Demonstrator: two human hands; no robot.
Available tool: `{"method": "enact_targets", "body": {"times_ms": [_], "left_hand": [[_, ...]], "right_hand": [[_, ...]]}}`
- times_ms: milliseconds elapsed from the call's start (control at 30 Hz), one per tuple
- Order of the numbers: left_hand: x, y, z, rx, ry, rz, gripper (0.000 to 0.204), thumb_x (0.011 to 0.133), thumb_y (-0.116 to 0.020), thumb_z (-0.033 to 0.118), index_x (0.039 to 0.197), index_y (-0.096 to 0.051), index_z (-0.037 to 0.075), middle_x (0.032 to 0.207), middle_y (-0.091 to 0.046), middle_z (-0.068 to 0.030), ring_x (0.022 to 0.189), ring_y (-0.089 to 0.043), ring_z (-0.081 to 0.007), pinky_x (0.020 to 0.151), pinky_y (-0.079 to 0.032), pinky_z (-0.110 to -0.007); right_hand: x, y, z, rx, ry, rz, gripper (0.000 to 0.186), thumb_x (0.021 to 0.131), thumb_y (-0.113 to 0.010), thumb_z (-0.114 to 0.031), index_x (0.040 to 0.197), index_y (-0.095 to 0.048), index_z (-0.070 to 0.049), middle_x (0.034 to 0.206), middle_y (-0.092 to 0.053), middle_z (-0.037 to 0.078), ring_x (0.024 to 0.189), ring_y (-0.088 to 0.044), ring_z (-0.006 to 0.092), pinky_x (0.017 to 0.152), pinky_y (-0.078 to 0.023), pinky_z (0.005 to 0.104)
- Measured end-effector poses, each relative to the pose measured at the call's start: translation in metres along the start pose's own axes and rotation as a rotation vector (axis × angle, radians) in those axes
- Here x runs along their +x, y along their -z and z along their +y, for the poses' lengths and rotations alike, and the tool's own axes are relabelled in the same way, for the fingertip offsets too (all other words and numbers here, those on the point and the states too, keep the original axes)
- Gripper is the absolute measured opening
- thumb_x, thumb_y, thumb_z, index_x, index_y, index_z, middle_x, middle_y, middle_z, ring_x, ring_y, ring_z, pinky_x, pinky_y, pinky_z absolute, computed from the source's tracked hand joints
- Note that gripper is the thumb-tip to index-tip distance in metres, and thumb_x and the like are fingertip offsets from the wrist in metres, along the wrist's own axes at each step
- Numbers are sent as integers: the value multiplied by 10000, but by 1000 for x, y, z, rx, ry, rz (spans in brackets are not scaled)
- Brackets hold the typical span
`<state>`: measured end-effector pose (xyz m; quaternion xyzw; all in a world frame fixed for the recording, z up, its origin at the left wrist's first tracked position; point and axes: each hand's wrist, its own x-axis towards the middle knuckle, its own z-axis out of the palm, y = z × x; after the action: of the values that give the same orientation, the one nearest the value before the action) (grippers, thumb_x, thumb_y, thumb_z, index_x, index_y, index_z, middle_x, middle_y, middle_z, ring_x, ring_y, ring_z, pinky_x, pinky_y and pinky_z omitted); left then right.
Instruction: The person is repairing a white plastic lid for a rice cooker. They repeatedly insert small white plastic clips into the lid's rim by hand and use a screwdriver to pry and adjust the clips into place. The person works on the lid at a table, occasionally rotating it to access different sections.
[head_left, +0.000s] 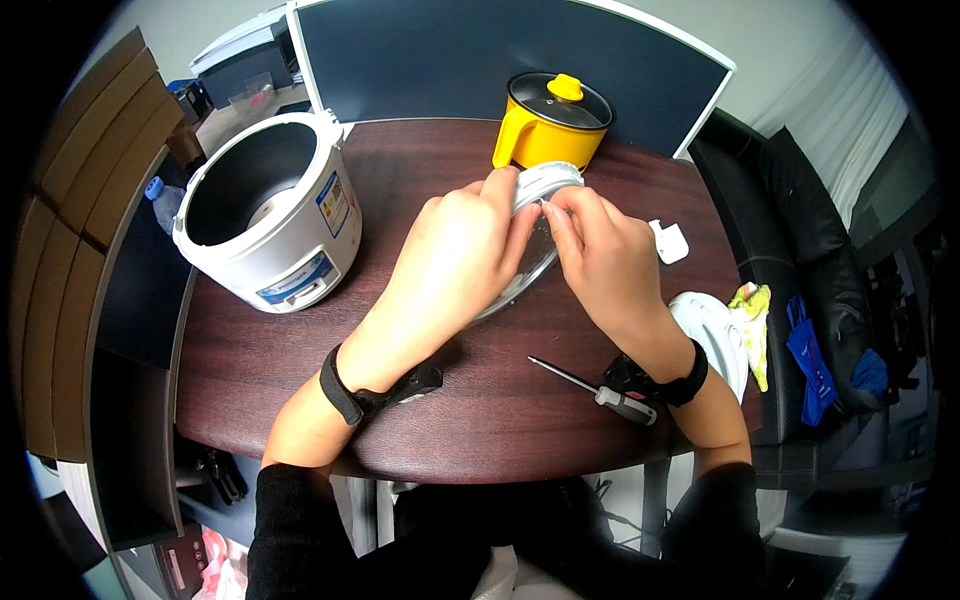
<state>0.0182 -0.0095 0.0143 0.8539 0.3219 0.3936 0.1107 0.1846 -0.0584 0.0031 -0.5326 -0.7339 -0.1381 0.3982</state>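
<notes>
Over the middle of the table, my left hand (455, 240) is closed on a round lid with a white edge piece (550, 180) and a clear or shiny, partly hidden disc. It looks like a rice cooker lid. My right hand (608, 250) pinches thumb and forefinger together against that white piece; whatever lies between the fingertips is too small to make out. Both hands' fingertips nearly meet there. Below the hands, a screwdriver (600, 393) with a grey and black handle lies on the table near my right wrist. To the left stands a white rice cooker body (330, 235), its top uncovered.
A yellow pot (560, 128) with a glass lid stands at the back before a dark partition (430, 60). On the right lie a small white plastic piece (670, 242), a white round cover (710, 330) and a yellow-green cloth (752, 325). Cardboard boxes (100, 150) are stacked left.
</notes>
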Motion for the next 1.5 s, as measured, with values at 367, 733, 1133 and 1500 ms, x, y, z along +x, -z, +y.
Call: {"method": "enact_targets", "body": {"times_ms": [367, 733, 1133, 1500], "left_hand": [[-2, -2, 3, 11, 20, 16, 259, 916, -659, 135, 1098, -582, -33, 820, -665, -254, 759, -685, -413, 631, -535, -443], [-5, -4, 5, 50, 8, 25, 267, 918, -652, 134, 1107, -553, -26, 801, -655, -245, 730, -676, -418, 616, -539, -461], [-4, -3, 7, 45, -2, 7, 261, 915, -653, 132, 1085, -548, -35, 792, -651, -250, 720, -669, -426, 604, -535, -465], [-3, -2, 6, 37, 3, -5, 266, 909, -661, 132, 1095, -555, -26, 811, -663, -244, 735, -678, -416, 617, -542, -453]], "right_hand": [[-2, -5, -4, 0, 17, 50, 80, 912, -669, -71, 967, -634, -24, 788, -679, 161, 641, -673, 328, 550, -511, 375], [6, 2, -3, 854, -659, -181, 170, 979, -568, -126, 898, -651, -1, 607, -529, -32, 490, -462, 33, 442, -338, 210], [7, 7, -7, 305, -136, -12, 104, 893, -651, -55, 828, -630, 22, 663, -626, 190, 557, -640, 297, 515, -455, 352], [5, 1, 6, 445, -219, -58, 112, 914, -656, -87, 873, -657, 18, 658, -631, 155, 544, -626, 270, 516, -447, 349]]}}
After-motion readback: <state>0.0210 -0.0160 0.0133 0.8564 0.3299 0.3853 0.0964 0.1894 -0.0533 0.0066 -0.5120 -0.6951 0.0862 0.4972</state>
